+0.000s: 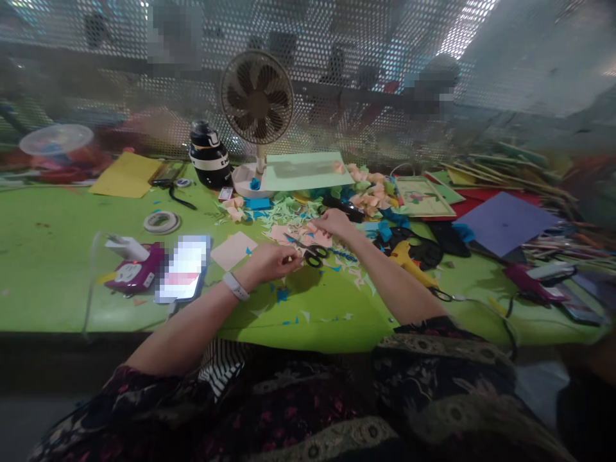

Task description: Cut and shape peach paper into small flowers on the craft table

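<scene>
My left hand (pixel 279 262) is closed in a pinch above the green table, close to the black-handled scissors (pixel 316 256). Whatever its fingertips hold, if anything, is too small to make out. The scissors lie with their blades toward the back left, between my two hands. Farther back, my right hand (pixel 334 224) reaches into the cut paper, fingers drawn together at the pink paper pieces (pixel 321 237). I cannot make out what is between them. A square pale pink sheet (pixel 234 251) lies left of my left hand.
Green, orange and blue paper scraps (pixel 289 208) are heaped before the fan (pixel 257 96). At left are a phone (pixel 185 269), a purple device (pixel 137 273) and a tape roll (pixel 162 222). A yellow glue gun (pixel 411 262) and cables lie at right, with purple paper (pixel 505 221) beyond.
</scene>
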Demonstrator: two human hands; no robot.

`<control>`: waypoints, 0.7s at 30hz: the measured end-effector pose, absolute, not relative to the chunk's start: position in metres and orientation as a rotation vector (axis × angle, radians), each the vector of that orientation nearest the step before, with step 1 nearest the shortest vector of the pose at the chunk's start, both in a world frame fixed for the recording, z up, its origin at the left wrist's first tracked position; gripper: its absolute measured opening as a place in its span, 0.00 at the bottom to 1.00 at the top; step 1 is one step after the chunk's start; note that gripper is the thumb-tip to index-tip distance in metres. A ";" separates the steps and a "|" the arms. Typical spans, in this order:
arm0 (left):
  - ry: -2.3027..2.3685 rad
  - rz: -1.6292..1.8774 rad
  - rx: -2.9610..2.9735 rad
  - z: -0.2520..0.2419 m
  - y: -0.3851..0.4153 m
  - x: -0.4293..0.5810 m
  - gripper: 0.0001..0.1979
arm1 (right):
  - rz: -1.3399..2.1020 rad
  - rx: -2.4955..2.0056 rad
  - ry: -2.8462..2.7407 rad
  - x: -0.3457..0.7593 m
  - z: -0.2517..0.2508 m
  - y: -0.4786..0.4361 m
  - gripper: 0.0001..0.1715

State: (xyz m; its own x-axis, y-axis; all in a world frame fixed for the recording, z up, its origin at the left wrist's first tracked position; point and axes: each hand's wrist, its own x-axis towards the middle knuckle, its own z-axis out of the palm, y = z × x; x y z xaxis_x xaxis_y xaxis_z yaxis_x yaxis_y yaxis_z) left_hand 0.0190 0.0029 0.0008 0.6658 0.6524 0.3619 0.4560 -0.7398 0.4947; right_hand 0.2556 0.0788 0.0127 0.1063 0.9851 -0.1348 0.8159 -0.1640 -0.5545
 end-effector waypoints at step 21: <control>1.134 0.814 2.471 -0.007 0.016 0.013 0.17 | 0.683 -2.127 -1.700 0.246 0.010 0.082 0.17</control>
